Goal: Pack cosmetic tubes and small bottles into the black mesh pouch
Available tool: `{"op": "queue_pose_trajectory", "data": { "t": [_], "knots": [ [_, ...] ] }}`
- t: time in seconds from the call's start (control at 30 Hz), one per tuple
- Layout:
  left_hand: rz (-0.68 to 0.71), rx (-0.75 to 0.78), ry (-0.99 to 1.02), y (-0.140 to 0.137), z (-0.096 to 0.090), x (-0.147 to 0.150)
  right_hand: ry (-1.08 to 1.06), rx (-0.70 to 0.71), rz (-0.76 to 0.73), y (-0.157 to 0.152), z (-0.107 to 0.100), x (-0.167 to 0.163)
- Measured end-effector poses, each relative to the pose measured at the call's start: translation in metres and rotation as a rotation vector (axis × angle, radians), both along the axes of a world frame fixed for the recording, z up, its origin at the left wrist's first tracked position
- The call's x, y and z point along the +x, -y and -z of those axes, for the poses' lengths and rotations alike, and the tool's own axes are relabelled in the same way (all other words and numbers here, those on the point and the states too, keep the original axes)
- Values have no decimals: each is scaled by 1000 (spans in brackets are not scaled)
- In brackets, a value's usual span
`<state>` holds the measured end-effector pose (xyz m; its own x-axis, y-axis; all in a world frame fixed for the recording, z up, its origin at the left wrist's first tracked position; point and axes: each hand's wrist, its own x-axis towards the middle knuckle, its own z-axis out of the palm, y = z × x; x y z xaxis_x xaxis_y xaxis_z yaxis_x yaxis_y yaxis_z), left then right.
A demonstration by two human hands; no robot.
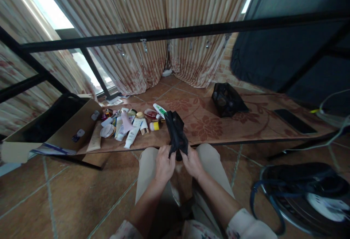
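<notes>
A small black pouch [176,128], thin and soft-looking, is held over the near edge of the brown patterned cloth between my knees. My left hand [165,163] pinches its near left side, and my right hand [192,161] grips the near right side. What the pouch contains I cannot make out. Just beyond it lies a white and green tube [159,110]. To its left are a yellow-banded bottle [154,125], a white tube [133,134], a pink tube [126,121] and a round compact [107,130] among several other cosmetics.
A filled dark see-through bag [226,100] sits on the cloth [202,126], with a black phone [295,121] farther right. An open cardboard box [79,122] holding something black stands at the left. A black metal bar [175,33] crosses in front. A dark strapped bag [314,179] rests at lower right.
</notes>
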<state>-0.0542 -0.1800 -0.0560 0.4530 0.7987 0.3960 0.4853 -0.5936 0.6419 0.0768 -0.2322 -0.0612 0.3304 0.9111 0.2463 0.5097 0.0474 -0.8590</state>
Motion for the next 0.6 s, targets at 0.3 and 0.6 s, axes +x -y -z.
{"op": "queue_pose_trajectory", "data": {
  "t": [0.3, 0.6],
  "knots": [
    [-4, -33, -2, 2, -3, -1, 4, -8, -20, -1, 4, 2],
    [-41, -13, 15, 3, -2, -1, -7, -36, 20, 0, 1, 0]
  ]
}}
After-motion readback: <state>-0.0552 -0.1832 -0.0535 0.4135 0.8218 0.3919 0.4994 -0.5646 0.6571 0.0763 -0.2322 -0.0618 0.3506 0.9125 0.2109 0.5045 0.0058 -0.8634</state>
